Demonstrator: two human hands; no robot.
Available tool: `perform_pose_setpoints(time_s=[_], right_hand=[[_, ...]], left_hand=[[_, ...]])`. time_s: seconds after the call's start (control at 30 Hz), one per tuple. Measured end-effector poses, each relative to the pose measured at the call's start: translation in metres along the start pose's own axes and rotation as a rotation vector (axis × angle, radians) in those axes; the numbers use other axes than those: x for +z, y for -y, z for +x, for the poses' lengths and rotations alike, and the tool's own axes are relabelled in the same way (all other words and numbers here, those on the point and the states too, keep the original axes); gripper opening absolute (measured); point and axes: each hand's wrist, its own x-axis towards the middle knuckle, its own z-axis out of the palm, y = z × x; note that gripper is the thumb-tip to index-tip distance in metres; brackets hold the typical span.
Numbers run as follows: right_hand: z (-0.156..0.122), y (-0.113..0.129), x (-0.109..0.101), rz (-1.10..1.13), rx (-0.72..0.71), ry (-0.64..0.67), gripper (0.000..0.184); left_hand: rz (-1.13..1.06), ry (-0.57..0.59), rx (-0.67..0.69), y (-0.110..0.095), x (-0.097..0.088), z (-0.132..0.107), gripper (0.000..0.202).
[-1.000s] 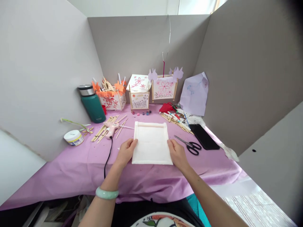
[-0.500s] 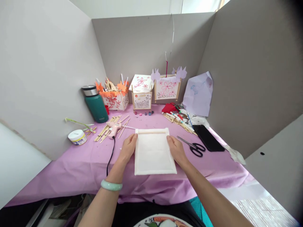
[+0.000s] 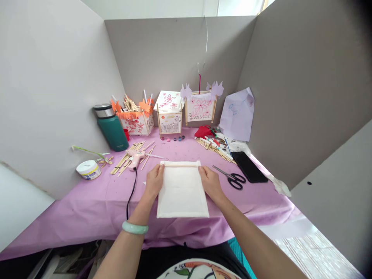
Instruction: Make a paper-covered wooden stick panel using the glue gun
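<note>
Both hands held a white paper panel flat on the purple tablecloth.

The left hand (image 3: 154, 180) pressed the panel's left edge and the right hand (image 3: 209, 182) its right edge, fingers spread, seemingly resting on the white paper panel (image 3: 182, 190) rather than pinching it. The panel lay on the purple tablecloth (image 3: 87, 201), close to the person. A pink glue gun (image 3: 135, 157) lay just left of it, black scissors (image 3: 231, 178) to its right.

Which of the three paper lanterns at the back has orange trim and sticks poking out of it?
The leftmost lantern, beside the green flask. It has orange paper trim and holds sticks. The middle lantern has a flowered white top, and the right lantern has lilac cutouts.
</note>
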Motion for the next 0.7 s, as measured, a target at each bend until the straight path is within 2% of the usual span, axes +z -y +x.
perform_pose_setpoints(time_s=[0.17, 0.43, 0.7], right_hand=[[0.001, -0.001, 0.001, -0.025, 0.002, -0.007, 0.037], [0.005, -0.005, 0.003, -0.005, 0.001, -0.03, 0.036], [0.011, -0.005, -0.001, 0.121, 0.046, -0.003, 0.041]], left_hand=[[0.037, -0.055, -0.03, 0.001, 0.002, 0.001, 0.038], [0.085, -0.034, 0.004, -0.003, 0.001, -0.001, 0.033], [-0.035, 0.003, -0.021, 0.001, 0.002, -0.001, 0.036]])
